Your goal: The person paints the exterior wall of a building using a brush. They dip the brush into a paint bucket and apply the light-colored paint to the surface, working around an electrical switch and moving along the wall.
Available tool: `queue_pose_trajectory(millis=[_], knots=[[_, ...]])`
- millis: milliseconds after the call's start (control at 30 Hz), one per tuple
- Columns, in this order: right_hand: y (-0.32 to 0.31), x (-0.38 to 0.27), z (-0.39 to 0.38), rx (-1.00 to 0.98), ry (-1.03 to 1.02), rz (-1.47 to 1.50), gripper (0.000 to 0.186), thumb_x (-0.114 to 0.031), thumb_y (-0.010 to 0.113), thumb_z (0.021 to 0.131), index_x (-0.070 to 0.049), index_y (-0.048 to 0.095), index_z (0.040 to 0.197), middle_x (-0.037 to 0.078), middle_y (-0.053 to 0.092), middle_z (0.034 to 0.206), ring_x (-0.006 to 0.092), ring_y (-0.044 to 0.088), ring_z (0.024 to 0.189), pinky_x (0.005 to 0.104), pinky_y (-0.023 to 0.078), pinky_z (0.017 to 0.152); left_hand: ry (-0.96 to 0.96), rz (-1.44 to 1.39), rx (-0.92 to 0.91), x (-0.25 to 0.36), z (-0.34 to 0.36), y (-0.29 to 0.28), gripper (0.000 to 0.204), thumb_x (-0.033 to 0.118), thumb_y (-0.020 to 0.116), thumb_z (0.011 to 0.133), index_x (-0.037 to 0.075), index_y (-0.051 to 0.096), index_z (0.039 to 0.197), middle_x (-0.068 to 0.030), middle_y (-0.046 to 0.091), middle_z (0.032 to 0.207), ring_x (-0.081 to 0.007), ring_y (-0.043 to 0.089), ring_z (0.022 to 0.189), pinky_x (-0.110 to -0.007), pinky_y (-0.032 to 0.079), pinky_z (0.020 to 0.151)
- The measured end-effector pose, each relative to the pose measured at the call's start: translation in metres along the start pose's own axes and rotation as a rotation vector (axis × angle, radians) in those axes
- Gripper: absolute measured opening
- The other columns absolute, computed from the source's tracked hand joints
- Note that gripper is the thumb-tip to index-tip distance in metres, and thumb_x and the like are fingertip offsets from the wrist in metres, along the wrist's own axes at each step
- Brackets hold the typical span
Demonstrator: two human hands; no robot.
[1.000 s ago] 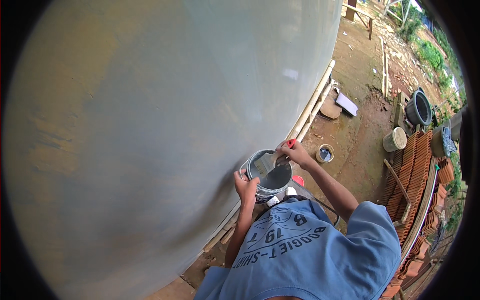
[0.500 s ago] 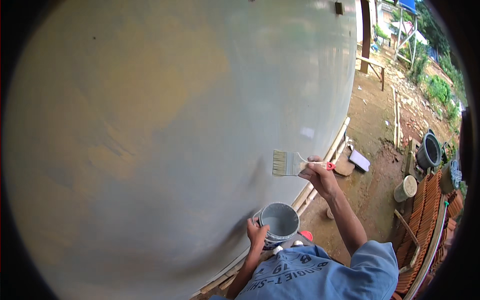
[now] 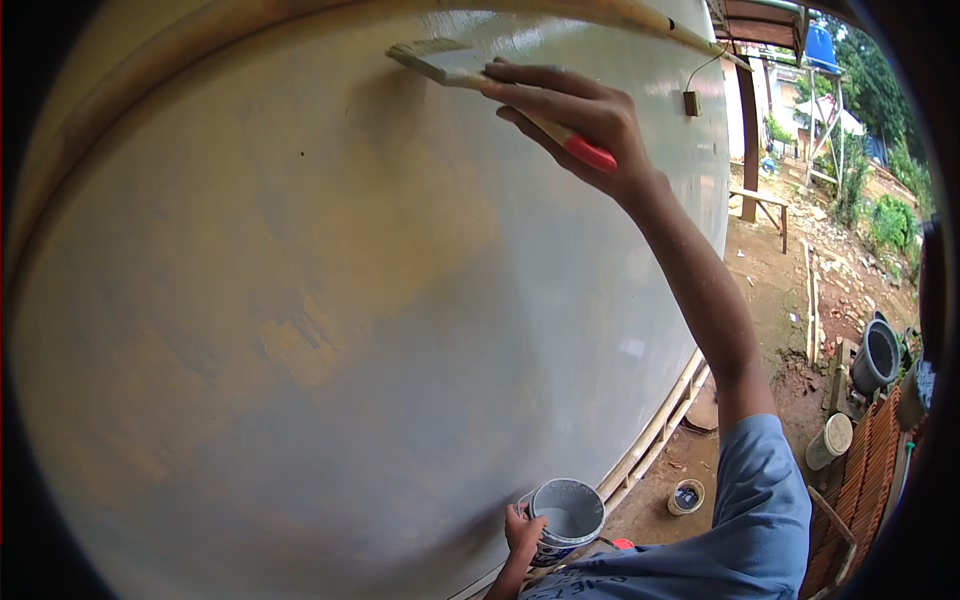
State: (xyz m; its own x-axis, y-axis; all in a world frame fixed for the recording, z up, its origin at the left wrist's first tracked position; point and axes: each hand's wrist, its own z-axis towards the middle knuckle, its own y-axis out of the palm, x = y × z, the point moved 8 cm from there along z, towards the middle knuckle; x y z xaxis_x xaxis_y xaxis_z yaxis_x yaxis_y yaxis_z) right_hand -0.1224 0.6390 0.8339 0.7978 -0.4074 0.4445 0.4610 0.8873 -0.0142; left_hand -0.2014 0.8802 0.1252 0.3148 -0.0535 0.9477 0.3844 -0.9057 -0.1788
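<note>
My right hand [image 3: 580, 120] is raised high, fingers closed round the handle of a flat paintbrush [image 3: 450, 68] with a red handle end. Its bristles are at the upper part of the wall [image 3: 330, 260], just under a bamboo pole; whether they press on the surface I cannot tell. Patchy yellow and grey-white colour covers the wall. Low down, my left hand [image 3: 522, 528] grips the rim of a small grey bucket [image 3: 568, 510], thumb over its edge. Pale grey liquid lies inside the bucket, which is held close to the wall.
The bamboo pole [image 3: 300, 15] crosses the top of the wall, and more bamboo [image 3: 655, 435] runs along its foot. To the right are a small open tub [image 3: 686, 497], a white pail [image 3: 829, 442], a dark bucket [image 3: 876, 356], stacked roof tiles [image 3: 862, 490] and a wooden bench [image 3: 762, 200].
My right hand has swung up and left with the paintbrush, from beside the bucket to the upper wall. The view has tilted upward, bringing in the bamboo pole. My left hand keeps the bucket.
</note>
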Motion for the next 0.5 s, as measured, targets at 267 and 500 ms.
queue_pose_trajectory(millis=[267, 500], knots=[[0.022, 0.01, -0.032, -0.209, 0.058, 0.086, 0.025, 0.001, 0.072, 0.083, -0.008, 0.075, 0.107, 0.015, 0.071, 0.111, 0.0304, 0.069, 0.108, 0.0392, 0.058, 0.09, 0.045, -0.048, -0.003, -0.012, 0.0, -0.003, 0.056, -0.001, 0.073, 0.056, 0.0, 0.052, 0.107, -0.0073, 0.061, 0.081, -0.0156, 0.058, 0.061, -0.029, 0.046, 0.047], [-0.02, -0.044, -0.071, -0.381, 0.172, 0.133, 0.019, 0.002, 0.077, 0.079, -0.009, 0.076, 0.094, 0.014, 0.073, 0.099, 0.0272, 0.074, 0.092, 0.0328, 0.063, 0.076, 0.011, -0.012, 0.069, -0.012, -0.005, -0.023, 0.055, 0.004, 0.075, 0.057, 0.0, 0.054, 0.107, -0.0076, 0.063, 0.079, -0.0163, 0.059, 0.059, -0.03, 0.047, 0.053]])
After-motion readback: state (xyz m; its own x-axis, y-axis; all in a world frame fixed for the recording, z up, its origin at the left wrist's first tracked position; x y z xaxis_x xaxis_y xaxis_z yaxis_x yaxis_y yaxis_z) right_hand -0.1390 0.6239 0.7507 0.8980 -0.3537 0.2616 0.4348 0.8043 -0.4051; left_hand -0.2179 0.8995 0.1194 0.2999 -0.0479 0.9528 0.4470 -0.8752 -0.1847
